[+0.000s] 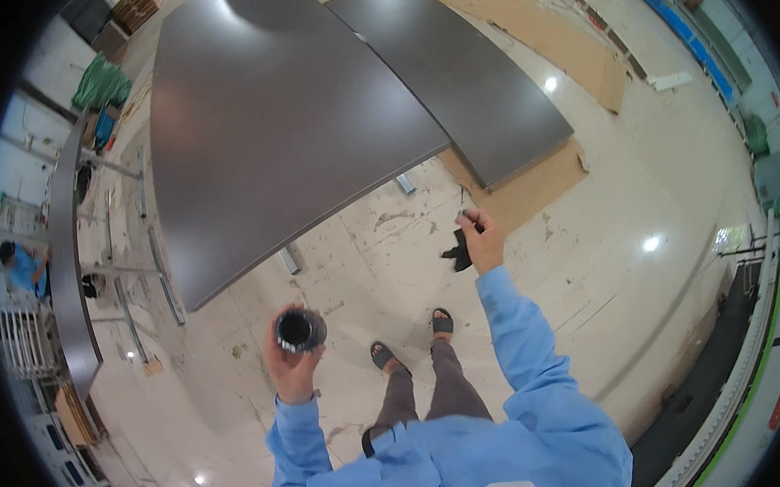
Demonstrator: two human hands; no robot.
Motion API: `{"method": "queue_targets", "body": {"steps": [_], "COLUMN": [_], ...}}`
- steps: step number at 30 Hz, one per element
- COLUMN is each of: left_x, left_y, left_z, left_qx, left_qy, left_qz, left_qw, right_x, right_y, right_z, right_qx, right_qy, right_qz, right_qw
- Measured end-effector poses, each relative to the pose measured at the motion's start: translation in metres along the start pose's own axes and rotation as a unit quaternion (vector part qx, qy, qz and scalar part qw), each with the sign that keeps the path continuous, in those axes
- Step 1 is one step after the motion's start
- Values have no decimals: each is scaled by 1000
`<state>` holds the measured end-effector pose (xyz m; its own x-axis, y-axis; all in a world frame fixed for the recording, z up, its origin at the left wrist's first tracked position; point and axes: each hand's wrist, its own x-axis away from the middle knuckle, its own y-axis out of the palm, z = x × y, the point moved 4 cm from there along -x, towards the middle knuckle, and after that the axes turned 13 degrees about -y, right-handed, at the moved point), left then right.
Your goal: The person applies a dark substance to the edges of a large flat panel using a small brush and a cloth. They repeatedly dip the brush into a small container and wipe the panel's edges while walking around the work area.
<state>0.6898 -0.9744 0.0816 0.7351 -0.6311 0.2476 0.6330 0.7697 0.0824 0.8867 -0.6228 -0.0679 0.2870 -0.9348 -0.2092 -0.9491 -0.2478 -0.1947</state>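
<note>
My left hand point(289, 365) is wrapped round a round, dark, open-topped jar point(313, 330), held upright above the floor. Its inside looks black, and what it contains I cannot make out. Out to the right, the fingers of my right hand point(485, 241) pinch a small black piece with a ragged outline point(458, 254). Whether that piece is cloth or something stiffer does not show. Ahead of both hands lies a large dark brown panel point(287, 134); my right hand is beyond its near right corner, touching neither it nor the smaller panel.
A smaller dark panel point(470, 81) adjoins the large one, with a cardboard sheet point(541, 183) below it. Metal bars point(290, 260) protrude under the large panel. Another long panel point(66, 260) stands at left near a person in blue point(25, 267). Machinery point(741, 375) lines the right.
</note>
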Motion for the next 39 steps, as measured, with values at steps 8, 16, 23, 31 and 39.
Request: {"method": "queue_targets", "body": {"steps": [8, 16, 23, 31, 39], "left_x": [-26, -21, -25, -28, -38], "left_y": [51, 82, 89, 90, 92], "left_z": [-66, -94, -89, -94, -106], "left_qx": [-51, -33, -48, -22, -21], "left_qy": [-38, -97, -101, -124, -126], "left_qz": [-21, -36, -36, -55, -59], "left_qw": [998, 994, 993, 990, 990], "right_x": [-90, -113, -114, -121, -131], "right_y": [32, 48, 54, 58, 57], "right_z": [79, 75, 68, 66, 88], "right_qx": [48, 23, 24, -5, 15], "right_qy": [-95, -89, -94, -101, -117], "right_qz": [26, 5, -33, -33, -42], "right_qw": [994, 996, 995, 994, 992]}}
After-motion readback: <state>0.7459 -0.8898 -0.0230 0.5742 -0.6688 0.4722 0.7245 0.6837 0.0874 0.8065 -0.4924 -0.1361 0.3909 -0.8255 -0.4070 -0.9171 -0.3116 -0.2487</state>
